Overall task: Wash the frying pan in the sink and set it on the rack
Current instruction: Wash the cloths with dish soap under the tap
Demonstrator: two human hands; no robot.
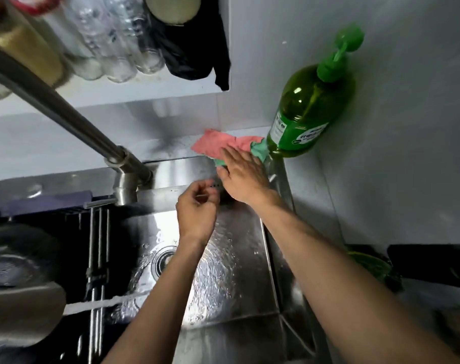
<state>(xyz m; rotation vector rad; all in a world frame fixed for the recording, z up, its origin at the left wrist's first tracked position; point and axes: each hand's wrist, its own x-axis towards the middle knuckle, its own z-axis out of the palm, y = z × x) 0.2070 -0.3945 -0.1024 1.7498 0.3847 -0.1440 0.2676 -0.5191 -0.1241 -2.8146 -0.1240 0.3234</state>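
Observation:
A dark round pan [16, 256] lies at the left edge on the slatted rack [97, 232] over the steel sink [223, 324]; it is blurred and partly cut off. My right hand [243, 177] reaches to the sink's back ledge, its straight fingers resting on a pink and green cloth [215, 144]. My left hand [197, 214] hovers above the wet basin beside it, fingers curled in, with nothing visible in it. The drain [163, 260] shows below my left wrist.
The steel faucet [73, 119] slants across from the upper left, with no water visibly running from it. A green pump bottle of dish soap [307, 109] stands at the back right corner. Jars and a black cloth [192, 48] sit on the shelf above. A grey lid-like object [24, 313] is at the lower left.

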